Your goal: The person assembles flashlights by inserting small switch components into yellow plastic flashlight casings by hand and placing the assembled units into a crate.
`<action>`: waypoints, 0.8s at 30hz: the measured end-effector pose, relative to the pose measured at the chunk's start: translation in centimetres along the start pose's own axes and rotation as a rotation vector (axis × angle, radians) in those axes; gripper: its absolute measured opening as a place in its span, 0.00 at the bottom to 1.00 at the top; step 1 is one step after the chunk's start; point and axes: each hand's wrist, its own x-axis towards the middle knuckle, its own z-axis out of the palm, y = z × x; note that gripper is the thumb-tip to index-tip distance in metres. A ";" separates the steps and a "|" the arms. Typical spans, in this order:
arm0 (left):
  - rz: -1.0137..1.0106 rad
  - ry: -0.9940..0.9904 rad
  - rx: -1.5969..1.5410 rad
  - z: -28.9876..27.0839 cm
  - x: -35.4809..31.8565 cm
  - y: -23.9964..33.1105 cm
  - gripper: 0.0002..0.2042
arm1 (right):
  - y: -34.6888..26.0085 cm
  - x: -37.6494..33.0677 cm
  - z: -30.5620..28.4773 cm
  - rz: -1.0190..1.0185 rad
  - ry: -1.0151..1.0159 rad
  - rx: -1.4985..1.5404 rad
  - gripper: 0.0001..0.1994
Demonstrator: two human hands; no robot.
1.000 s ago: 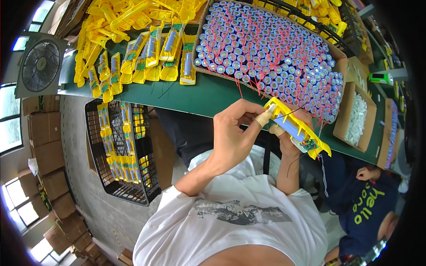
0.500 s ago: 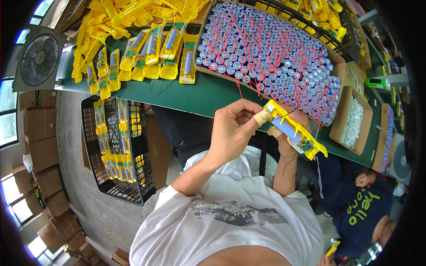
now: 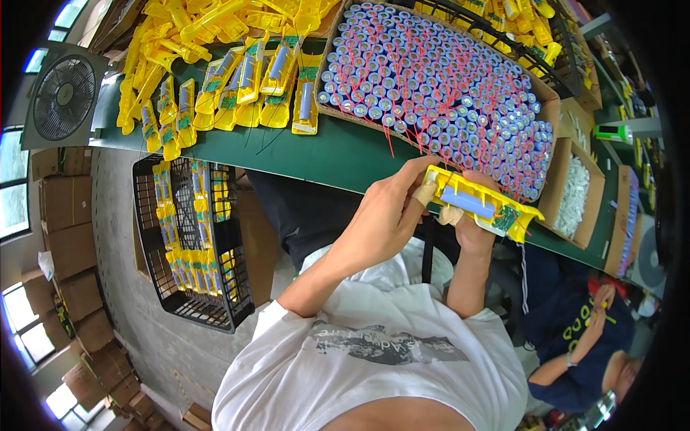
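Here's one long yellow plastic casing [image 3: 496, 200], held up between both hands near the worktop's front edge, one blue cylindrical cell [image 3: 468, 203] and one green circuit board [image 3: 509, 217] inside! The left hand [image 3: 388, 208] has its fingers clamped on the casing's left end; the right hand [image 3: 474, 233] grips its middle, fingers closed around it from below. Beyond, on the green worktop [image 3: 323, 167], sits one large cardboard box [image 3: 552, 111], blue cells packed upright, far too many to count! Left of it, roughly ten overlapping filled casings [image 3: 305, 100], then a yellow heap of shells [image 3: 208, 29], uncountable. Below: one black plastic crate [image 3: 198, 314].
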 end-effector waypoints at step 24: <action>-0.288 0.458 -0.267 -10.0 -4.9 -0.5 0.07 | 0.3 1.5 11.1 0.271 -0.322 -0.110 0.30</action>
